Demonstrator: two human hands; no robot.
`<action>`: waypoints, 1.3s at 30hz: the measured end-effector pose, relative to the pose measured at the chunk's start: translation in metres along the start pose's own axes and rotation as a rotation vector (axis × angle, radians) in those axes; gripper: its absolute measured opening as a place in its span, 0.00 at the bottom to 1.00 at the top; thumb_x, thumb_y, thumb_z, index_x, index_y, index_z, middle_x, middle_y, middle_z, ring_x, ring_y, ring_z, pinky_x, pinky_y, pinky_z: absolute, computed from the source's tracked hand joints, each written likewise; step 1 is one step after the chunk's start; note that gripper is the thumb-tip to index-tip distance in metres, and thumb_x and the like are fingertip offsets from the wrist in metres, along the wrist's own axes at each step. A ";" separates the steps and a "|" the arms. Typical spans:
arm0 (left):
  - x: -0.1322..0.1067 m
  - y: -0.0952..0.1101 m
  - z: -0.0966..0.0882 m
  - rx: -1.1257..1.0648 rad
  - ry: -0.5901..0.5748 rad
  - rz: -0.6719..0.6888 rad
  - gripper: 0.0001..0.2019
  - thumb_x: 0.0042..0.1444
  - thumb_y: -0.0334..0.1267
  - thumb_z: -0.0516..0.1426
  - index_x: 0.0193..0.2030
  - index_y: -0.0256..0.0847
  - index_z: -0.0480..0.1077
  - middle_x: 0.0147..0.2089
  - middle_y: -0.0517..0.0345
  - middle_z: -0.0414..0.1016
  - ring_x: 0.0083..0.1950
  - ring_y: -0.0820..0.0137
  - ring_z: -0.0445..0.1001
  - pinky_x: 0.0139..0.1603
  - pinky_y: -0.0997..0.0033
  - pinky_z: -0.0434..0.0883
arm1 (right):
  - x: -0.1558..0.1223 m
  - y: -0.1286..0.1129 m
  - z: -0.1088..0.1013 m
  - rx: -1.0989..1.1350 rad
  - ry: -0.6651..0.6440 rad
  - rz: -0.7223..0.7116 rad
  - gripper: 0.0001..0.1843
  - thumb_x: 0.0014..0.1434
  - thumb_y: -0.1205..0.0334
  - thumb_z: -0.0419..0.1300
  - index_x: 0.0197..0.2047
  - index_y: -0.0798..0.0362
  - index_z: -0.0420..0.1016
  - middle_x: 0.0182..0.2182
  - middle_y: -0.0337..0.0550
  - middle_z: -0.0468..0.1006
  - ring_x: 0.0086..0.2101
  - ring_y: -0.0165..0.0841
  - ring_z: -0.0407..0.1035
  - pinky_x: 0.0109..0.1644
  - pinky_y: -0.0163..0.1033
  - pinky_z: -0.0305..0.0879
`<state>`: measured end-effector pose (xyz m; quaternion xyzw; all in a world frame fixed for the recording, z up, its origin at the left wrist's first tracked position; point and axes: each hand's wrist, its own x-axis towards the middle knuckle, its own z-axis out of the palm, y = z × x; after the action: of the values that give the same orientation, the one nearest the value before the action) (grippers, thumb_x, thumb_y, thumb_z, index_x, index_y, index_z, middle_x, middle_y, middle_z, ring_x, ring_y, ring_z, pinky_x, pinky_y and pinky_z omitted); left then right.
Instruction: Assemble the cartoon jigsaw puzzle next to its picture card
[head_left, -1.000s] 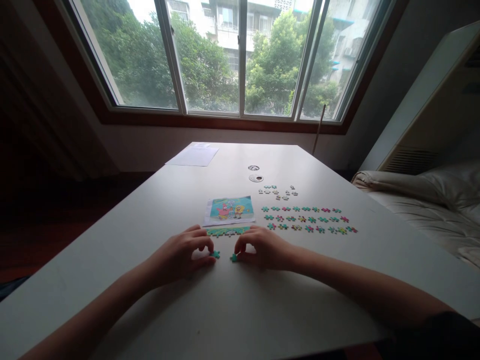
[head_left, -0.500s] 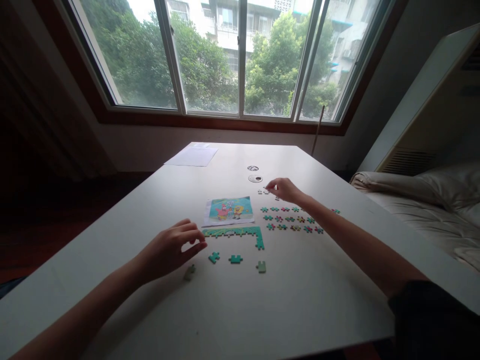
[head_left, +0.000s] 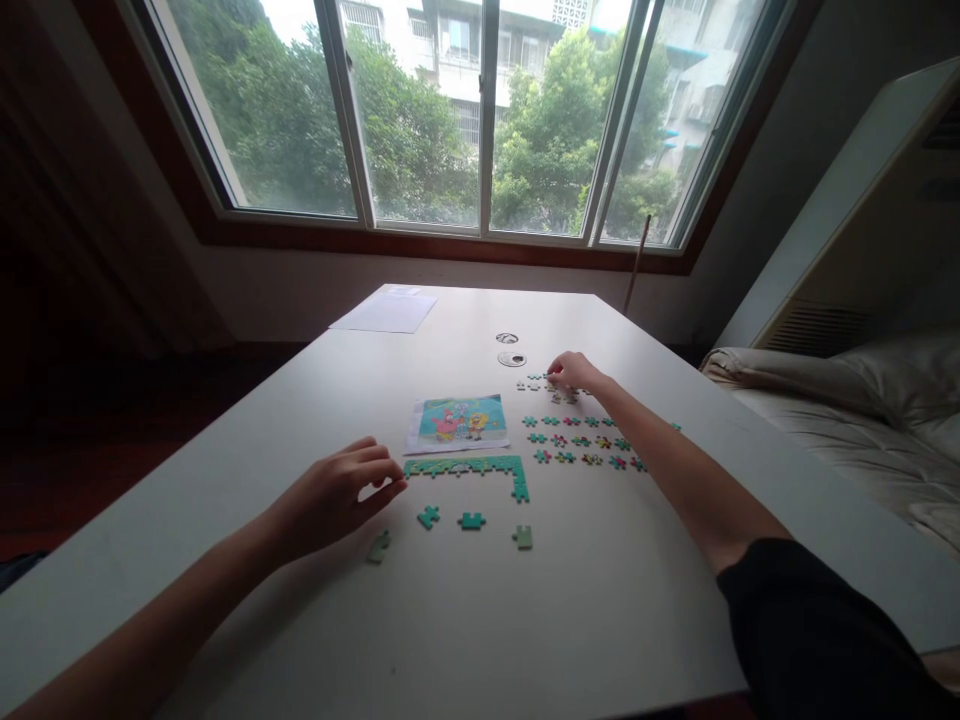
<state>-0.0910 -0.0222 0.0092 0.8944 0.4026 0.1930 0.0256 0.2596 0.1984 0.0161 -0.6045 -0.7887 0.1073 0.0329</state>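
Note:
My left hand (head_left: 349,484) rests at the left end of a joined puzzle border (head_left: 469,466), thumb and forefinger brought together at its corner. Whether a piece sits between those fingertips I cannot make out. Farther off, my right hand (head_left: 576,370) is closed with its fingertips on a small puzzle piece (head_left: 548,377) in the back rows. Below the border lie loose pieces: a teal one (head_left: 428,516), another teal one (head_left: 472,521), a grey-green one (head_left: 523,537) and one more grey-green piece (head_left: 379,546) near my left wrist. Above the border is a cartoon picture sheet (head_left: 463,420).
Several rows of loose puzzle pieces (head_left: 580,440) lie right of the picture, partly under my right forearm. Two round inserts (head_left: 511,359) are set in the white table (head_left: 450,630). Papers (head_left: 385,312) lie at the far left; a padded seat (head_left: 817,400) stands at the right.
My right hand has shifted slightly right along the back row, uncovering pieces at its left. My left hand has moved slightly left and stays by the border's end.

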 end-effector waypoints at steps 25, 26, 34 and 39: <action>-0.002 -0.002 0.002 0.002 -0.039 0.008 0.11 0.63 0.37 0.49 0.33 0.39 0.70 0.30 0.54 0.70 0.35 0.68 0.66 0.33 0.71 0.65 | -0.145 -0.117 0.023 0.408 -0.139 -0.614 0.03 0.51 0.67 0.62 0.31 0.56 0.78 0.27 0.39 0.78 0.29 0.27 0.69 0.36 0.32 0.61; -0.002 -0.002 0.002 0.002 -0.045 0.008 0.12 0.63 0.37 0.49 0.33 0.39 0.70 0.30 0.54 0.70 0.35 0.67 0.66 0.33 0.71 0.65 | -0.144 -0.117 0.024 0.384 -0.141 -0.614 0.03 0.51 0.67 0.62 0.31 0.55 0.78 0.28 0.40 0.78 0.30 0.28 0.69 0.38 0.33 0.61; 0.000 -0.001 0.002 -0.001 -0.056 0.003 0.12 0.63 0.37 0.49 0.33 0.39 0.71 0.30 0.54 0.70 0.35 0.68 0.66 0.33 0.71 0.65 | -0.143 -0.115 0.030 0.159 0.069 -0.726 0.05 0.54 0.62 0.62 0.34 0.54 0.78 0.33 0.44 0.76 0.35 0.31 0.68 0.44 0.37 0.62; 0.000 0.000 0.001 -0.014 -0.037 0.018 0.11 0.62 0.36 0.49 0.32 0.39 0.71 0.29 0.55 0.70 0.33 0.68 0.66 0.32 0.72 0.66 | -0.090 -0.087 0.016 0.098 0.139 -0.486 0.07 0.58 0.64 0.58 0.37 0.54 0.78 0.36 0.45 0.78 0.37 0.32 0.71 0.44 0.36 0.63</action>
<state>-0.0907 -0.0220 0.0079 0.9012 0.3927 0.1793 0.0378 0.1984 0.0890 0.0254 -0.4009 -0.9004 0.0926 0.1413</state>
